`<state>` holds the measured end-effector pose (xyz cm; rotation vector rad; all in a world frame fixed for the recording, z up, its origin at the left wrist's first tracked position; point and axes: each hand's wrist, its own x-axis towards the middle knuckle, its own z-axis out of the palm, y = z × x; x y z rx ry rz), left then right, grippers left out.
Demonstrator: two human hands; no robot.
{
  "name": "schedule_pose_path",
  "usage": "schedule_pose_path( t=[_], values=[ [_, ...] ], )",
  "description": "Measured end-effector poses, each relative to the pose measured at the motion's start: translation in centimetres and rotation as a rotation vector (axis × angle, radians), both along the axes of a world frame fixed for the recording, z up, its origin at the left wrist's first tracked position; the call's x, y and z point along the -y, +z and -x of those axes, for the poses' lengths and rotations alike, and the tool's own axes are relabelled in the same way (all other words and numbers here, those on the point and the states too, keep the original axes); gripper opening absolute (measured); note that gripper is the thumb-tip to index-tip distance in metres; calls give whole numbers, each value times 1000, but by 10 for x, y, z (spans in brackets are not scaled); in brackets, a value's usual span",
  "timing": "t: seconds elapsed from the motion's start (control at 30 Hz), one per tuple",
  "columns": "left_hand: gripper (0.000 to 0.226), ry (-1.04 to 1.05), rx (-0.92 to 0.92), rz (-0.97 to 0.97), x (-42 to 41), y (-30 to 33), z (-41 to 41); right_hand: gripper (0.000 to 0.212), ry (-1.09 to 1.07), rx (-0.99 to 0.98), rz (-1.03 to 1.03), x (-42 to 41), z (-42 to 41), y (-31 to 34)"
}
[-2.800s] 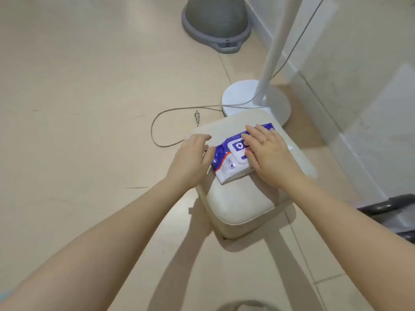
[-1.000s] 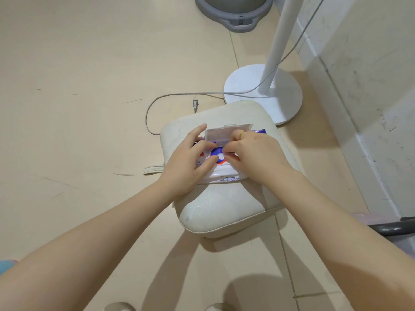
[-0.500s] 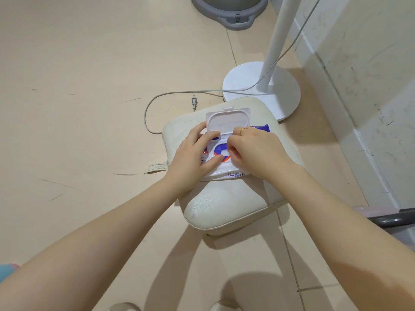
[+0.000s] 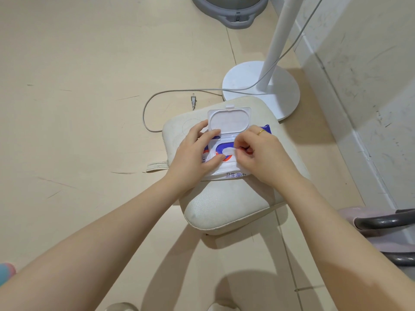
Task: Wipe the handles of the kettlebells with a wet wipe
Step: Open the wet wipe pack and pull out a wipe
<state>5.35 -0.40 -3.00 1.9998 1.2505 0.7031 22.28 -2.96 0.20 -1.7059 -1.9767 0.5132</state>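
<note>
A blue and white wet wipe pack (image 4: 235, 175) lies on a cream cushion (image 4: 224, 209) on the floor. Its white flip lid (image 4: 229, 120) stands open. My left hand (image 4: 193, 158) presses flat on the pack's left side, thumb by the opening. My right hand (image 4: 260, 156) pinches at the edge of the oval opening (image 4: 226, 151), where a white wipe or seal shows. Grey kettlebell handles (image 4: 386, 221) on pale pink bodies peek in at the right edge, apart from both hands.
A white fan stand (image 4: 260, 88) with its pole stands just behind the cushion, its cord and plug (image 4: 193, 101) looping on the beige floor. A grey round base (image 4: 231, 10) sits at the top. The wall runs along the right.
The pack was turned and its lid flipped open. My right hand's fingers have moved onto the opening and now pinch there; my left hand still holds the pack down.
</note>
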Motion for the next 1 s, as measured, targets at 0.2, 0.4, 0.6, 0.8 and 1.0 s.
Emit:
schedule_pose_path(
  t=[0.2, 0.4, 0.6, 0.8, 1.0],
  values=[
    [68, -8, -22, -11, 1, 2, 1, 20, 18, 350, -33, 1, 12, 10],
    [67, -8, -28, -13, 1, 2, 2, 9, -59, 15, 38, -2, 5, 5],
    [69, 5, -75, 9, -1, 4, 0, 20, -196, -485, 273, 1, -10, 7],
    [46, 5, -9, 17, 2, 3, 0, 16, 61, 157, 101, -2, 6, 15],
    [42, -5, -19, 15, 0, 1, -1, 10, 29, 33, 37, -3, 3, 15]
  ],
)
